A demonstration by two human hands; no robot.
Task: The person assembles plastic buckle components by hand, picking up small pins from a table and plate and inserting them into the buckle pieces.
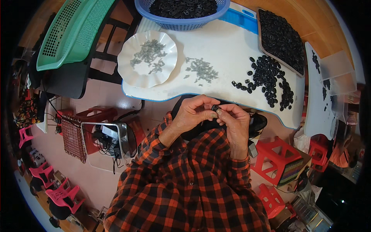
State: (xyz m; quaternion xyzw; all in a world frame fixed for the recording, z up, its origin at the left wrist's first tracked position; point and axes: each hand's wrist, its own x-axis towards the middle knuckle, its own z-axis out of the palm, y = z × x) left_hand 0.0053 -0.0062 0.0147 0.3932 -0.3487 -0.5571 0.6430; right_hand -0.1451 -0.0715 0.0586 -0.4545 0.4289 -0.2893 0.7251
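My left hand (192,115) and my right hand (234,120) meet just off the near edge of the white table (232,46). Their fingertips pinch one small black oval piece (215,108) between them. Whether anything else is held there is too small to tell. Beyond my hands lies a small heap of short clear-grey pieces (201,70). To the right, a pile of black oval pieces (266,77) spreads loosely toward the table edge. A scalloped white plate (127,75) at the left holds more of the clear-grey pieces.
At the table's back stands a blue basket (185,26) full of black pieces. A tray (282,41) heaped with black pieces sits at the back right. A green basket (69,38) rests on a dark stand at the left. Red stools (276,156) flank me on the floor.
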